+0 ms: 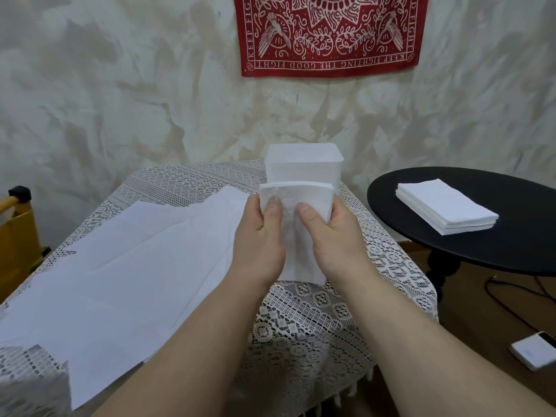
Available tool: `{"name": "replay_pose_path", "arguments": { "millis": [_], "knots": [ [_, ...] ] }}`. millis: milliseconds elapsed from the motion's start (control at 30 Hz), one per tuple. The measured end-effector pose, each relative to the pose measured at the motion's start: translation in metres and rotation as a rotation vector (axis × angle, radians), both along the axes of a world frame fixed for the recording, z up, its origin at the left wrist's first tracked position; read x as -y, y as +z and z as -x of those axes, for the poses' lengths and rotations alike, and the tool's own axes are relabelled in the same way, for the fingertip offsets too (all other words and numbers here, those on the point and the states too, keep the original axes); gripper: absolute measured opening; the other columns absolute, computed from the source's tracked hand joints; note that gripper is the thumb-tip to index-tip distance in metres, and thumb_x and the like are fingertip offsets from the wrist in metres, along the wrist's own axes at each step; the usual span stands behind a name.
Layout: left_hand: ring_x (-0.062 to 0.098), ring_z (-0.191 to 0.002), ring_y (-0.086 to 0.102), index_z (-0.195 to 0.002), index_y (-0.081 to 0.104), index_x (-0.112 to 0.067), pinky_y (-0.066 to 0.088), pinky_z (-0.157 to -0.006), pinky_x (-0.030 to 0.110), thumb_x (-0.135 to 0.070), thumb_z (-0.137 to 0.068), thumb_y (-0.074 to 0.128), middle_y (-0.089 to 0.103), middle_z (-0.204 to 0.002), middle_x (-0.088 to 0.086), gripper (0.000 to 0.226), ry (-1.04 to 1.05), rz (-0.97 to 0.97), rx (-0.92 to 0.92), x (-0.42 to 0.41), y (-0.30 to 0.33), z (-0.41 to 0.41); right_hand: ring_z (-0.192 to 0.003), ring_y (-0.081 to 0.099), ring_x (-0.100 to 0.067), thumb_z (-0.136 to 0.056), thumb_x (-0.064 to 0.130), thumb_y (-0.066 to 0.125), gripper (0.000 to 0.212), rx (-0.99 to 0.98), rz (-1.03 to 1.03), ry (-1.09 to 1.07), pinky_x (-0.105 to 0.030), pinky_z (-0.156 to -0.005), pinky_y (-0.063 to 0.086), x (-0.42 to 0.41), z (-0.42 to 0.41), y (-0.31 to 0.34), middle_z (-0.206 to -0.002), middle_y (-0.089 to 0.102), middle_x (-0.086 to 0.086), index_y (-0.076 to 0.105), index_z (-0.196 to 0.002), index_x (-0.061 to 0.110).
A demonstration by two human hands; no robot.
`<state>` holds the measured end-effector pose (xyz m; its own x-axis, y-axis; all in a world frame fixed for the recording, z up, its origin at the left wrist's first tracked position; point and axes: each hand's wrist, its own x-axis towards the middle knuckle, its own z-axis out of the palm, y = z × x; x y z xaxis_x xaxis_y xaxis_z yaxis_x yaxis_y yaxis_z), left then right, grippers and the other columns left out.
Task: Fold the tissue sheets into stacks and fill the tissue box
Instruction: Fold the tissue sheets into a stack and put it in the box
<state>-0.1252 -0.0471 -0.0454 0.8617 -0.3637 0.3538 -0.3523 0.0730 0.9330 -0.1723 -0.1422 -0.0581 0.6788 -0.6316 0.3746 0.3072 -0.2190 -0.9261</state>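
Both thumbs clamp the folded tissues (296, 206), left hand (260, 236) and right hand (337, 236); keep edges square, then lower them into the box (304, 168), seemingly open-topped

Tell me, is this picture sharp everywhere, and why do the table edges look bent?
Head view: the wide lens bows the black round table and stretches the forearms; the light is soft and even, with no glare; both hands, left hand and right hand, and the folded tissue stack look sharp; the near-left corner of the lace tablecloth is smeared.
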Motion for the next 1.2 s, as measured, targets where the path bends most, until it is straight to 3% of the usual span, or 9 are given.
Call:
{"name": "replay_pose_path", "arguments": {
  "millis": [67, 167, 300, 433, 533, 700, 800, 1033, 1200],
  "knots": [
    [0.012, -0.087, 0.063, -0.094, 0.053, -0.029, 0.054, -0.082, 0.04, -0.03, -0.092, 0.057, 0.064, -0.093, -0.006, 0.005, 0.032, 0.012, 0.007, -0.005, 0.006, -0.005, -0.083, 0.067, -0.011, -0.088, 0.018, 0.065, 0.007, -0.005, -0.003, 0.034, -0.032, -0.074, 0.055, -0.001, 0.002, 0.004, -0.09, 0.071, 0.005, 0.064, -0.091, 0.024],
    [0.009, -0.088, 0.064, -0.106, 0.054, -0.038, 0.054, -0.079, 0.031, -0.025, -0.081, 0.068, 0.064, -0.098, -0.008, 0.031, 0.022, -0.011, 0.076, -0.021, 0.023, -0.014, -0.087, 0.069, -0.015, -0.087, 0.018, 0.065, 0.012, -0.066, 0.009, 0.122, -0.037, -0.078, 0.056, -0.004, 0.002, 0.014, -0.093, 0.072, 0.002, 0.068, -0.099, 0.018],
    [0.003, -0.087, 0.063, -0.101, 0.067, -0.03, 0.05, -0.081, 0.024, -0.025, -0.077, 0.072, 0.067, -0.094, -0.012, 0.025, -0.035, -0.355, 0.218, -0.045, 0.062, -0.026, -0.086, 0.069, -0.018, -0.083, 0.029, 0.071, 0.017, -0.141, 0.122, 0.177, -0.04, -0.077, 0.054, -0.007, -0.003, 0.033, -0.091, 0.073, 0.001, 0.07, -0.097, 0.019],
    [0.016, -0.069, 0.057, -0.08, 0.069, -0.018, 0.045, -0.065, 0.031, -0.031, -0.083, 0.064, 0.066, -0.075, 0.0, 0.014, -0.096, -0.624, 0.323, -0.061, 0.086, -0.037, -0.075, 0.065, -0.018, -0.082, 0.028, 0.072, 0.022, -0.242, 0.163, 0.245, -0.033, -0.066, 0.05, -0.008, 0.003, 0.056, -0.087, 0.071, -0.007, 0.069, -0.091, 0.008],
    [0.021, -0.069, 0.058, -0.078, 0.063, -0.017, 0.053, -0.062, 0.035, -0.028, -0.089, 0.058, 0.062, -0.076, 0.006, 0.017, -0.09, -0.401, 0.123, -0.068, 0.083, -0.039, -0.071, 0.06, -0.019, -0.074, 0.03, 0.078, 0.04, -0.338, 0.115, 0.263, -0.032, -0.065, 0.044, -0.002, 0.013, 0.064, -0.086, 0.068, -0.018, 0.065, -0.088, -0.005],
    [0.016, -0.076, 0.058, -0.087, 0.056, -0.011, 0.052, -0.058, 0.026, -0.024, -0.098, 0.048, 0.06, -0.09, 0.007, 0.019, -0.029, -0.005, -0.287, -0.071, 0.064, -0.036, -0.067, 0.065, -0.018, -0.085, 0.009, 0.064, 0.017, -0.303, -0.344, 0.327, -0.029, -0.064, 0.054, 0.008, 0.028, 0.066, -0.09, 0.07, -0.012, 0.064, -0.101, 0.002],
    [0.015, -0.077, 0.058, -0.086, 0.052, -0.012, 0.052, -0.057, 0.026, -0.024, -0.099, 0.047, 0.059, -0.09, 0.006, 0.018, -0.003, 0.13, -0.385, -0.064, 0.059, -0.034, -0.068, 0.066, -0.02, -0.089, 0.005, 0.058, 0.012, -0.265, -0.419, 0.361, -0.028, -0.059, 0.056, 0.005, 0.026, 0.067, -0.089, 0.07, -0.011, 0.064, -0.1, 0.004],
    [0.015, -0.08, 0.059, -0.088, 0.059, -0.013, 0.052, -0.063, 0.028, -0.028, -0.097, 0.05, 0.063, -0.089, 0.003, 0.019, -0.025, 0.068, -0.344, -0.032, 0.057, -0.059, -0.073, 0.066, -0.017, -0.092, -0.001, 0.053, 0.014, -0.219, -0.328, 0.136, -0.026, -0.056, 0.053, 0.035, 0.006, 0.074, -0.091, 0.07, -0.009, 0.065, -0.099, 0.002],
    [0.007, -0.091, 0.062, -0.103, 0.07, -0.023, 0.045, -0.082, 0.024, -0.025, -0.091, 0.059, 0.069, -0.095, -0.01, 0.016, 0.124, -0.126, 0.035, 0.024, 0.064, -0.125, -0.092, 0.064, -0.026, -0.095, 0.001, 0.05, 0.014, -0.111, -0.353, -0.071, -0.034, -0.07, 0.054, 0.089, -0.017, 0.089, -0.103, 0.067, -0.012, 0.062, -0.1, 0.008]
  ]
}}
